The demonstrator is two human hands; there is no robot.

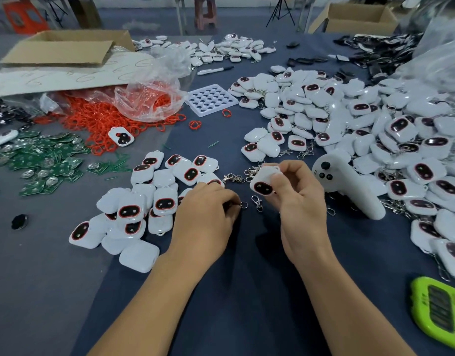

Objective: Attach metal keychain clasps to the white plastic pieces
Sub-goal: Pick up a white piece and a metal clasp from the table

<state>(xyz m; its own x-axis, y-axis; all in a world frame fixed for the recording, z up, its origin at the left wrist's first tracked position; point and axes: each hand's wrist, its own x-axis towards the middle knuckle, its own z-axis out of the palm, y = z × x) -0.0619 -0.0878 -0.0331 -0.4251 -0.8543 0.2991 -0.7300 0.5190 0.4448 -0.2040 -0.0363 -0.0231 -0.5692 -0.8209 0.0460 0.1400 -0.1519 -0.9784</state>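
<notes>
The right hand (pixel 298 201) gripped a white plastic piece (pixel 263 184) between thumb and fingertips. The left hand (pixel 208 214) pinched a metal clasp (pixel 243 204) in its curled fingers, the ring jutting just past them. A loose clasp (pixel 257 203) lay between the two hands' fingertips.

The white plastic pieces (pixel 134 209) have smooth, glossy shells that catch the light, each with a dark, shiny window rimmed in red. The metal clasps (pixel 257 202) are bright, polished silver. The counter (pixel 247 265) is covered in dark blue matt cloth. The cardboard box (pixel 64 47) is dull brown with rough edges. The plastic bag (pixel 149 98) is clear, thin and crinkled. The red rings (pixel 100 119) look rubbery and matt. The circuit boards (pixel 46 163) are green and carry shiny metal discs. The white controller (pixel 349 188) is smooth, satin plastic, and the green device (pixel 437 312) is glossy plastic.
</notes>
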